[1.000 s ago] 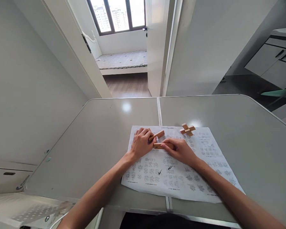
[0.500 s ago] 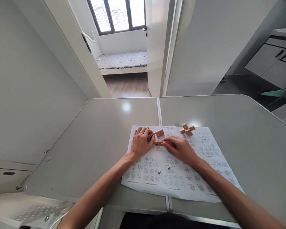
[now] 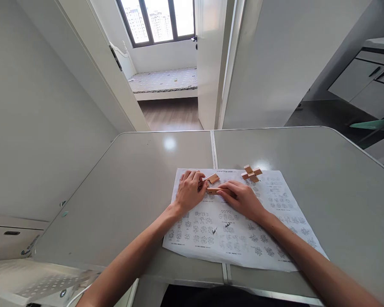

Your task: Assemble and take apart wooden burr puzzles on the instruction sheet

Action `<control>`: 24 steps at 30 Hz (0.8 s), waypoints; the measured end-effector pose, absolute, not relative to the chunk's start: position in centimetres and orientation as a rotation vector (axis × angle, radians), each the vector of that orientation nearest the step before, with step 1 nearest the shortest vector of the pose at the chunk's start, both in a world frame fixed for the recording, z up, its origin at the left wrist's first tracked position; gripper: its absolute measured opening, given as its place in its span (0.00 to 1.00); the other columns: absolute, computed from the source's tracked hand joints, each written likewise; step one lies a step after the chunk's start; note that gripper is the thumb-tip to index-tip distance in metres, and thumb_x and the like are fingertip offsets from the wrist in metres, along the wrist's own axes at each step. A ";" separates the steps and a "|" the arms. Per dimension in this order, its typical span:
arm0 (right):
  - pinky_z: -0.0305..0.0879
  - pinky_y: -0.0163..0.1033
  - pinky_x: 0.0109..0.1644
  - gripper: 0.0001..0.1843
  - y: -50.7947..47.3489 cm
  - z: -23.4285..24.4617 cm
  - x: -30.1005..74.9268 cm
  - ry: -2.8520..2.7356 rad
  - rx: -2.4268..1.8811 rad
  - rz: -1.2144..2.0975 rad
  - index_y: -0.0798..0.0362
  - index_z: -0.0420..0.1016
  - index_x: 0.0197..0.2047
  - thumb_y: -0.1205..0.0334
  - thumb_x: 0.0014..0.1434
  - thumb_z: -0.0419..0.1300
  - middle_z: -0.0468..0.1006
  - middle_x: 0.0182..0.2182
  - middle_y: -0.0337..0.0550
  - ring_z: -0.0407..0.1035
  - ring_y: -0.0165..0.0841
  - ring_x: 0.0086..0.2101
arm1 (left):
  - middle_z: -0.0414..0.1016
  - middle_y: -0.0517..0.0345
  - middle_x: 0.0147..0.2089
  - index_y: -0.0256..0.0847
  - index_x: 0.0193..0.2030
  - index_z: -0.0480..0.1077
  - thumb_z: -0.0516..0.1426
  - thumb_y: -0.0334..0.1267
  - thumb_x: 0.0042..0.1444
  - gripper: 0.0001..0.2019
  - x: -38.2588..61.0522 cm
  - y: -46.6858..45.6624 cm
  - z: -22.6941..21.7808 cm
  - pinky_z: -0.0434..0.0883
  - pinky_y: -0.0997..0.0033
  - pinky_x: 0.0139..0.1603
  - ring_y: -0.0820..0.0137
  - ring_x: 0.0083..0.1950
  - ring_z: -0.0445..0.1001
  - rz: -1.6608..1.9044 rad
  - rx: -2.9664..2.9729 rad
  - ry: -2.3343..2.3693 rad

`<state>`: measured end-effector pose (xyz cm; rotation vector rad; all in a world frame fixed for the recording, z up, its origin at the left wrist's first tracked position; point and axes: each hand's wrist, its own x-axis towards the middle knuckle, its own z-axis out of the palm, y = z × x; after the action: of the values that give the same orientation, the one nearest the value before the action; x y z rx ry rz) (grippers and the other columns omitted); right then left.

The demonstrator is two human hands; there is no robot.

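Observation:
My left hand [image 3: 191, 187] rests over the left part of a printed paper sheet [image 3: 208, 256], its fingers curled around a notched wooden puzzle piece [image 3: 213, 178] whose right end sticks out. The fingers hide the rest of that piece. Another wooden puzzle bar [image 3: 212, 191] lies low over the paper, its right part pinched under the fingers of my right hand [image 3: 241, 198]. The bar's left end comes close to my left thumb; whether they touch I cannot tell. Beyond my right hand, a cross-shaped wooden puzzle assembly [image 3: 251, 173] sits on the sheet's far edge.
Small line drawings cover the sheet, and two small dark marks or scraps show near its middle. The sheet lies on a grey table [image 3: 141, 170] with a metal seam [image 3: 213, 147]. Past the table are an open door [image 3: 211, 64] and a bed [image 3: 166, 79].
The notched piece in my left hand has turned slightly, its visible end now tilted differently and a little further left. My right hand and the cross-shaped assembly have stayed in place.

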<state>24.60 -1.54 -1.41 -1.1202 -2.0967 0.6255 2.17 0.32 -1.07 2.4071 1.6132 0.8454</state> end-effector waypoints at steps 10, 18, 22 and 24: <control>0.72 0.45 0.42 0.18 -1.4 -1.8 24.7 -2.112 -1.102 0.598 0.48 0.81 0.47 0.47 0.74 0.55 0.82 0.39 0.47 0.76 0.40 0.37 | 0.77 0.54 0.49 0.45 0.48 0.69 0.56 0.34 0.67 0.04 2.1 0.4 -1.4 0.70 0.53 0.57 0.57 0.55 0.71 0.855 2.407 1.596; 0.73 0.46 0.44 0.16 -1.3 -2.1 24.7 -2.119 -1.103 0.597 0.49 0.80 0.47 0.49 0.74 0.55 0.81 0.40 0.48 0.76 0.41 0.39 | 0.76 0.53 0.54 0.46 0.50 0.68 0.52 0.32 0.71 0.07 2.0 0.5 -1.6 0.71 0.54 0.60 0.59 0.61 0.70 0.854 2.383 1.514; 0.73 0.46 0.46 0.14 -1.3 -2.1 24.7 -2.121 -1.092 0.593 0.48 0.80 0.49 0.52 0.74 0.55 0.81 0.41 0.48 0.76 0.42 0.40 | 0.75 0.52 0.54 0.45 0.51 0.67 0.49 0.31 0.72 0.08 2.0 0.5 -1.4 0.72 0.54 0.61 0.59 0.61 0.70 0.843 2.394 1.443; 0.73 0.47 0.46 0.14 -1.3 -2.1 24.7 -2.128 -1.089 0.586 0.48 0.80 0.50 0.52 0.75 0.55 0.81 0.41 0.48 0.76 0.42 0.40 | 0.75 0.52 0.55 0.45 0.51 0.68 0.49 0.31 0.72 0.09 2.0 0.4 -1.2 0.73 0.55 0.60 0.60 0.60 0.70 0.836 2.393 1.424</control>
<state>24.67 -1.31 -2.14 -1.0893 -2.1284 0.5863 2.00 0.42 -1.24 2.3928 1.4243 0.8364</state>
